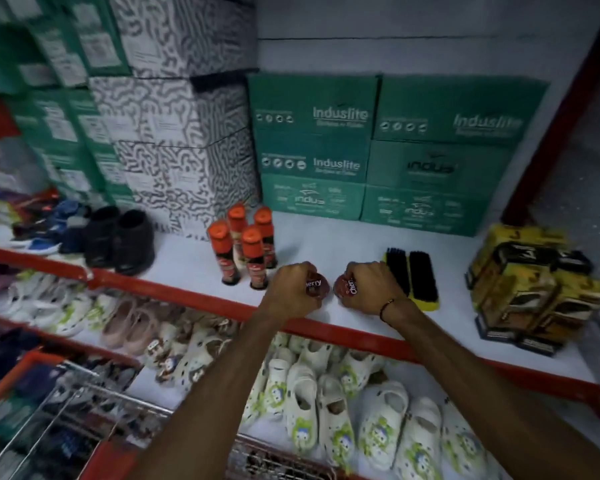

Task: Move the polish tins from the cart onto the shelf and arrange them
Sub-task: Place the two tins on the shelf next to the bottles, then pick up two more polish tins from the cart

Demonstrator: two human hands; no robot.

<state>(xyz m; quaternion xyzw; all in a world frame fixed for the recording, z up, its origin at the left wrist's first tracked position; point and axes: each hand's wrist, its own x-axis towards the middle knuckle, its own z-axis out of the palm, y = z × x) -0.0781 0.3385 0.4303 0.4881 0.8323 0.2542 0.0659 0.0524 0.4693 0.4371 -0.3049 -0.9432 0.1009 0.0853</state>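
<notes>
My white shelf [326, 244] with its red front edge carries orange-capped bottles [243, 249] at centre, brushes [413, 278] right of centre, green boxes [371, 150] behind, dark shoes [118, 240] left.

At 12 o'clock, green boxes [312, 133] read "Induslite" and "indus"; both red tins [314, 285] show partial "Cherry".

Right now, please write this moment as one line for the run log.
left hand: shut on left tin | right hand: shut on right tin | place: shelf, between bottles and brushes
</notes>
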